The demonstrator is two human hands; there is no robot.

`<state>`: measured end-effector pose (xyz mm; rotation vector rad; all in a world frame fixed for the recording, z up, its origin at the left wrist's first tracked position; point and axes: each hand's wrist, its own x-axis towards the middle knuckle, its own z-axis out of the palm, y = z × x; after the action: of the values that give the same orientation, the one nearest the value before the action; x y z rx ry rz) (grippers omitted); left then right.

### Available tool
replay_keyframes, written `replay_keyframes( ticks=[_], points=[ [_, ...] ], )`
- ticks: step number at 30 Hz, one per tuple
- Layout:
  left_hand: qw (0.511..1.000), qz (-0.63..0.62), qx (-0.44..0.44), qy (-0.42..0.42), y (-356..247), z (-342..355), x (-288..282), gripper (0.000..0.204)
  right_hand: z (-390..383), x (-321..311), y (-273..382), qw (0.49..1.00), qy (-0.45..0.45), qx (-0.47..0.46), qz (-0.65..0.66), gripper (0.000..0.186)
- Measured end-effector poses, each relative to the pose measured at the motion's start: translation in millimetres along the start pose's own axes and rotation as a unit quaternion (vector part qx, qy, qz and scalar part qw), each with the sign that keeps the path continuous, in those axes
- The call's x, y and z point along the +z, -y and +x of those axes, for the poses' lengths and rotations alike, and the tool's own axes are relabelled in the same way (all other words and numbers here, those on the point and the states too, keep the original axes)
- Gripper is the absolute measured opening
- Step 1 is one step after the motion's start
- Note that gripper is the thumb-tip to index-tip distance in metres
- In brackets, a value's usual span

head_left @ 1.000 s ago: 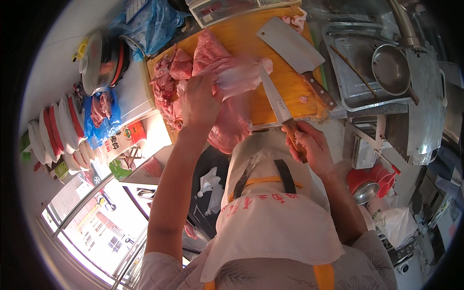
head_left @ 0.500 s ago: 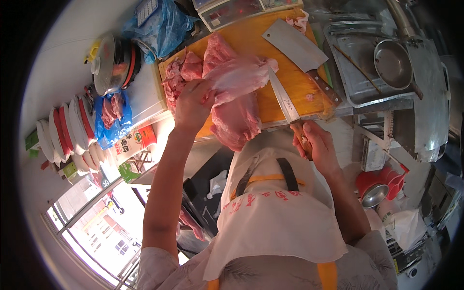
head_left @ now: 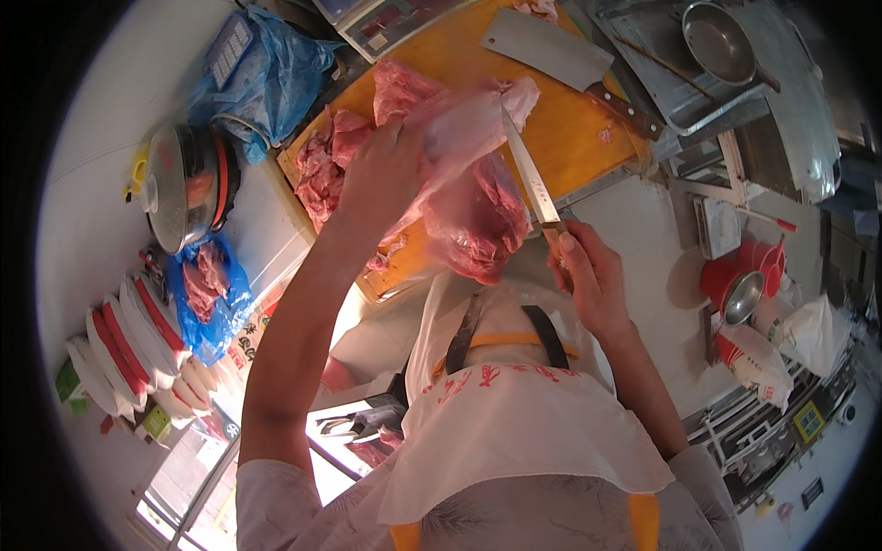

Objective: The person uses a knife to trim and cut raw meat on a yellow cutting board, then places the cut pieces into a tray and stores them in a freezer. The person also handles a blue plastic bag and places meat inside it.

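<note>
A large slab of raw meat (head_left: 473,225) lies on the yellow cutting board (head_left: 574,115), its near end hanging at the board's front edge. Across its top runs a pale, membrane-covered flap (head_left: 478,119). My left hand (head_left: 384,170) is closed on the left side of this flap, its fingertips partly hidden. In my right hand (head_left: 588,275) is a narrow pointed knife (head_left: 527,174), fingers wrapped round its wooden handle. The blade points up and away, its tip at the flap's right end. Smaller meat pieces (head_left: 317,179) lie left of my left hand.
A cleaver (head_left: 547,50) lies on the board's far right. Beyond it are a metal tray (head_left: 675,115) and a small pan (head_left: 721,44). A lidded pot (head_left: 175,188), blue bags (head_left: 266,78) and a scale (head_left: 390,23) stand left and behind.
My view has turned, shifting the surroundings. My left hand has moved over the meat and drawn the flap up, baring more red meat beneath. The knife stays in my right hand.
</note>
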<state>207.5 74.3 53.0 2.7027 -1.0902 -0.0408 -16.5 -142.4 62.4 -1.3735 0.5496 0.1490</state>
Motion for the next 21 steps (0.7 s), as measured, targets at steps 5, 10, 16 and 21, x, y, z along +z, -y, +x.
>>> replay_keyframes(
  ticks=[5,10,16,21],
  points=[
    [0.994,-0.105,-0.018,0.040,17,-17,-13,0.018,-13,36,-21,0.998,-0.049,-0.038,-0.019,0.033],
    [0.964,-0.234,-0.117,-0.042,22,-43,-12,0.014,-16,46,-29,0.996,-0.071,-0.039,-0.041,0.034],
    [0.966,-0.206,-0.102,-0.115,17,-50,5,0.015,-16,57,-37,0.995,-0.085,-0.030,-0.035,0.034],
    [0.982,-0.127,-0.096,-0.101,23,-44,12,0.014,-16,64,-36,0.996,-0.069,-0.030,-0.053,0.034]
  ],
)
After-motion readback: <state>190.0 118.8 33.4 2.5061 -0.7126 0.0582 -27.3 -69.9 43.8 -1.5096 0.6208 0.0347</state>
